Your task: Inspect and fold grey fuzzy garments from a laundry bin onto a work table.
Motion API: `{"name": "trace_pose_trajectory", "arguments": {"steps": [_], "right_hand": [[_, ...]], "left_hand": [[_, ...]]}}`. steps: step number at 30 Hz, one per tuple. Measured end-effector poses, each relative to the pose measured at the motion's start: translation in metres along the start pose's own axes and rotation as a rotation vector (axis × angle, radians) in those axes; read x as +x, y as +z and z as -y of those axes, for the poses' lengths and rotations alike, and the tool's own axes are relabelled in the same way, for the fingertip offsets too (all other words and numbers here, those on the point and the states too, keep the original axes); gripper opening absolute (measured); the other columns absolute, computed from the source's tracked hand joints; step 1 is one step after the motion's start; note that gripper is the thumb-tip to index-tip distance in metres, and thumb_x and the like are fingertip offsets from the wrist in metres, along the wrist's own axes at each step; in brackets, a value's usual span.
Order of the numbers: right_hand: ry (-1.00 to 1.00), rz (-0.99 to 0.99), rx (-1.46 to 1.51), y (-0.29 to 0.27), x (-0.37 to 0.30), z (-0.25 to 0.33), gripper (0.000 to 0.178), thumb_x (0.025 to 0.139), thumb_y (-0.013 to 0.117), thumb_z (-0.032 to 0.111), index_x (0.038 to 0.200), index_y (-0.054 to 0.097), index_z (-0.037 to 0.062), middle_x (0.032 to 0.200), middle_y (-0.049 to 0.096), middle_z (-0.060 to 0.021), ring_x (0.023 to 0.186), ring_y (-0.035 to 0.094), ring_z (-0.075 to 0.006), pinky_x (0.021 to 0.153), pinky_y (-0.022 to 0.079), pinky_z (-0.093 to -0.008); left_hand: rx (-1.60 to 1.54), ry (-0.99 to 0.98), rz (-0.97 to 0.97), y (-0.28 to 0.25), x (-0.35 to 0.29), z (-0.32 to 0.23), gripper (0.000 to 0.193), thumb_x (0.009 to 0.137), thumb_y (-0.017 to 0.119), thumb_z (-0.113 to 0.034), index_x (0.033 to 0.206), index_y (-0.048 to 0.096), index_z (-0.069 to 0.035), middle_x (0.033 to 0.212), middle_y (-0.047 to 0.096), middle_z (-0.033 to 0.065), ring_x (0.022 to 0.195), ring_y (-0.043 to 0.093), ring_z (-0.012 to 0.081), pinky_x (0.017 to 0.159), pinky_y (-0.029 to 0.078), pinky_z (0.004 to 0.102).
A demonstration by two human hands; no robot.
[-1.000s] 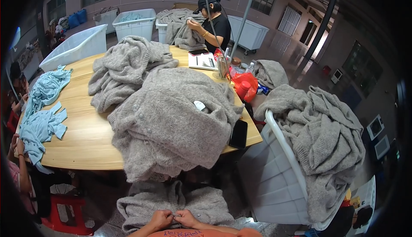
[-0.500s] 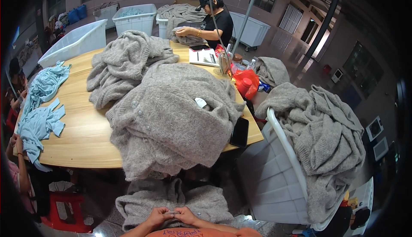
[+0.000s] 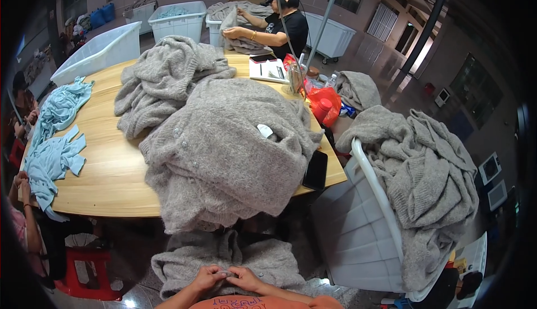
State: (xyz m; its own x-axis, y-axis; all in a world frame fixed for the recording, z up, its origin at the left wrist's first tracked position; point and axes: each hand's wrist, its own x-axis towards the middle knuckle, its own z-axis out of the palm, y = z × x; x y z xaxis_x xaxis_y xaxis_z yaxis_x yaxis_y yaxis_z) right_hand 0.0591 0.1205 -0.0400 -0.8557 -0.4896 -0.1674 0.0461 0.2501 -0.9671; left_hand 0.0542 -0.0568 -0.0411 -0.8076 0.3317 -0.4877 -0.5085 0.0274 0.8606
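Observation:
Across my lap lies a grey-brown fuzzy knitted cardigan, with a small shiny button showing right of my hands. My left hand pinches the knit near its middle. Close beside it, my right hand is closed on the same edge, and the two sets of fingertips nearly meet. What exactly sits between the fingertips is too small to make out. Just beyond, a big pile of matching cardigans hangs over the table's front edge, with a white label and several shiny buttons visible.
More grey knits and pale blue garments lie on the wooden table. A phone rests near its right corner. A heaped white bin stands at my right. Co-workers sit left and stand at the far side.
My hands stay together at the cardigan's edge, with the fingers slightly shifted. Across the table, the co-worker has raised one hand, lifting part of a grey knit.

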Motion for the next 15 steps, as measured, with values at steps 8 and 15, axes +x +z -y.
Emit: {"name": "trace_pose_trajectory", "arguments": {"steps": [8, 15], "right_hand": [[0.045, 0.143, -0.738, -0.039, -0.014, 0.039, 0.032, 0.072, 0.06, 0.026, 0.092, 0.052, 0.0015, 0.099, 0.054, -0.0144, 0.09, 0.053, -0.0306, 0.076, 0.043, -0.0381], [0.169, 0.086, -0.822, -0.043, -0.038, 0.025, 0.023, 0.068, 0.059, 0.021, 0.077, 0.051, 0.0007, 0.084, 0.057, -0.0177, 0.082, 0.055, -0.0343, 0.069, 0.044, -0.0422]], "left_hand": [[-0.201, -0.035, 0.072, -0.011, -0.005, 0.005, 0.008, 0.078, 0.058, -0.01, 0.073, 0.06, -0.004, 0.066, 0.056, -0.0025, 0.06, 0.048, 0.0042, 0.056, 0.037, 0.0186], [-0.391, -0.099, 0.035, -0.005, -0.015, -0.013, 0.008, 0.077, 0.058, -0.008, 0.072, 0.059, -0.003, 0.064, 0.057, -0.0001, 0.056, 0.05, 0.0071, 0.053, 0.039, 0.0203]]}}
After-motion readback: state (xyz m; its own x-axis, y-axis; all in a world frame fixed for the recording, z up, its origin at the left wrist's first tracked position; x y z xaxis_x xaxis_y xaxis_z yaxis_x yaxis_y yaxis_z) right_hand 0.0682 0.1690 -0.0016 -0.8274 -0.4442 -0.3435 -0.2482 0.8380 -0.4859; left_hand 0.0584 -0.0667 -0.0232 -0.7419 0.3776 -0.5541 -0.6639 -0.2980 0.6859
